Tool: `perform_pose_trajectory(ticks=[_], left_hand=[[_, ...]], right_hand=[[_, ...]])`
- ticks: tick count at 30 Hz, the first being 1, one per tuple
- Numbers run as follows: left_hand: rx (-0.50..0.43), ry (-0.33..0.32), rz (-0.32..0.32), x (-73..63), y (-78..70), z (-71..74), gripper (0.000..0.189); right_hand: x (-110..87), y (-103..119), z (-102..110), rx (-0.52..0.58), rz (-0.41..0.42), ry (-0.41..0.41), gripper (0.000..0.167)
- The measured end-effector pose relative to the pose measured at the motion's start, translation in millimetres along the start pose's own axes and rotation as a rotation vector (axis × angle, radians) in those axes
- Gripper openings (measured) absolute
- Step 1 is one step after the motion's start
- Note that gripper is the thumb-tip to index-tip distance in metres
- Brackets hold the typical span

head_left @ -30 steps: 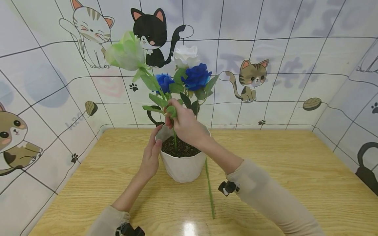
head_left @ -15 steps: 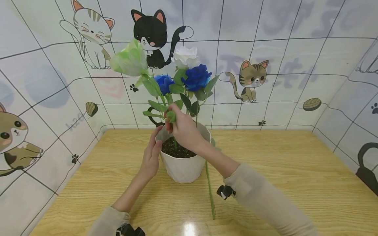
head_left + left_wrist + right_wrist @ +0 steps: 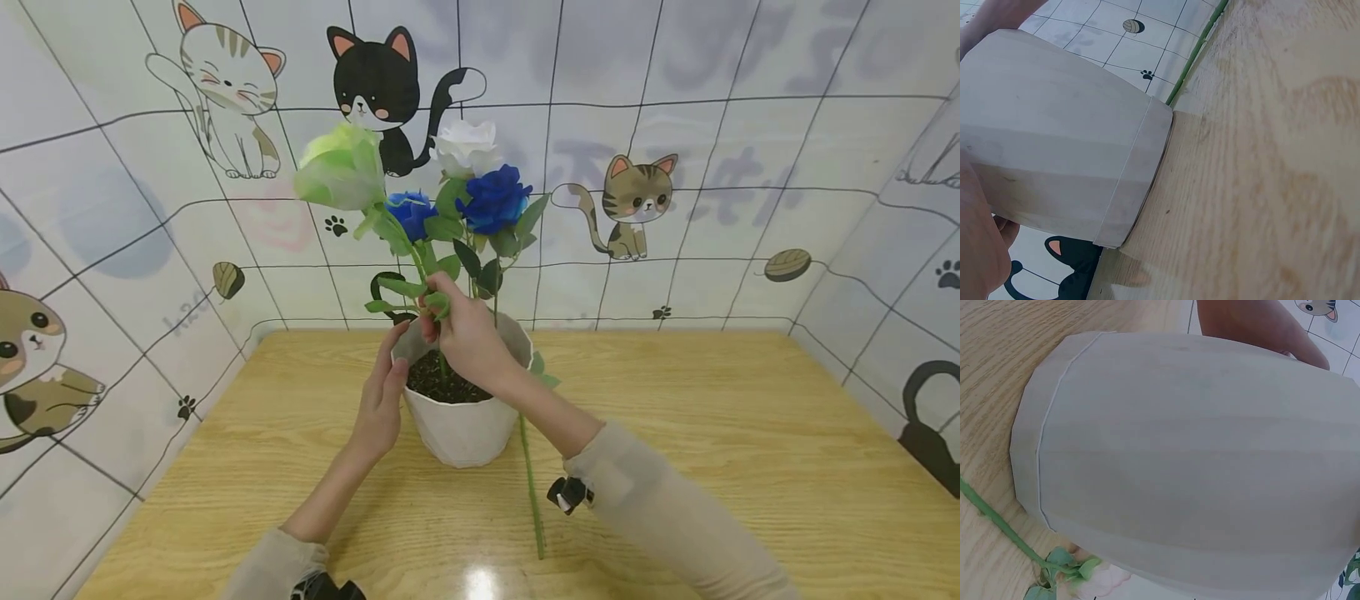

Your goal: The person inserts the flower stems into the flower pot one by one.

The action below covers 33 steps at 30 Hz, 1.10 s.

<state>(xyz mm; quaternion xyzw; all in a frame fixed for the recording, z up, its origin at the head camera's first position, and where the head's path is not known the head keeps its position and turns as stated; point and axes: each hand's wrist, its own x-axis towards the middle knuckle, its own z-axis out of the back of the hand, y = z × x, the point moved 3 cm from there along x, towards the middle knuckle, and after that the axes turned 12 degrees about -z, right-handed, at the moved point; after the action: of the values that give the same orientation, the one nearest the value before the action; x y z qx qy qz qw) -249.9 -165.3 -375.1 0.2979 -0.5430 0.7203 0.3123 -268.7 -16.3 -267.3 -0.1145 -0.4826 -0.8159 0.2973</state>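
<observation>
My right hand (image 3: 472,337) pinches the leafy green stem of an artificial rose (image 3: 341,167) with a pale green and white bloom. This rose leans left, and its stem runs down to the dark soil (image 3: 457,390) in a white flowerpot (image 3: 461,433). Against the pot's left side, near the rim, my left hand (image 3: 381,404) rests with fingers and thumb spread. Behind the right hand stand a large blue rose (image 3: 495,198), a smaller blue rose (image 3: 410,215) and a white rose (image 3: 467,148). The left wrist view shows the pot's side (image 3: 1054,125) up close.
Another flower stem (image 3: 532,492) lies on the wooden table (image 3: 675,450), right of the pot. Its pale pink bloom (image 3: 1100,579) shows beyond the pot in the right wrist view. A tiled wall sheet (image 3: 712,250) with printed cats surrounds the table's back and sides.
The right hand has moved slightly down with the stem, and the green-white bloom has come lower and a little to the right. The left hand stays at the pot.
</observation>
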Motion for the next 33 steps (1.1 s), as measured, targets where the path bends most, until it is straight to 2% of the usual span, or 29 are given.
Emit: perform_pose_trajectory(ticks=[7,12,17,20,26,33], left_hand=[[0.004,0.003,-0.005,1.3,-0.4,-0.4,0.048],[0.016,0.003,0.002,1.1,-0.6,-0.6,0.048],[0.014,0.006,0.020,-0.8,0.5,0.0,0.048],[0.026,0.015,0.022,-1.7,0.7,0.6,0.048],[0.072,0.001,0.009,-1.4,-1.6,3.8,0.047],[0.041,0.006,0.016,-0.3,1.1,1.5,0.048]], right_hand=[[1.0,-0.9,-2.1,-0.070,0.035,-0.020,0.024],[2.2,-0.8,-2.4,-0.119,0.024,-0.016,0.025],[0.7,-2.0,-2.8,-0.071,-0.028,0.003,0.015],[0.2,-3.7,-2.8,-0.054,-0.053,0.002,0.016],[0.8,-2.2,-3.2,-0.057,-0.045,0.002,0.019],[-1.9,-4.8,-1.9,-0.002,-0.069,0.003,0.014]])
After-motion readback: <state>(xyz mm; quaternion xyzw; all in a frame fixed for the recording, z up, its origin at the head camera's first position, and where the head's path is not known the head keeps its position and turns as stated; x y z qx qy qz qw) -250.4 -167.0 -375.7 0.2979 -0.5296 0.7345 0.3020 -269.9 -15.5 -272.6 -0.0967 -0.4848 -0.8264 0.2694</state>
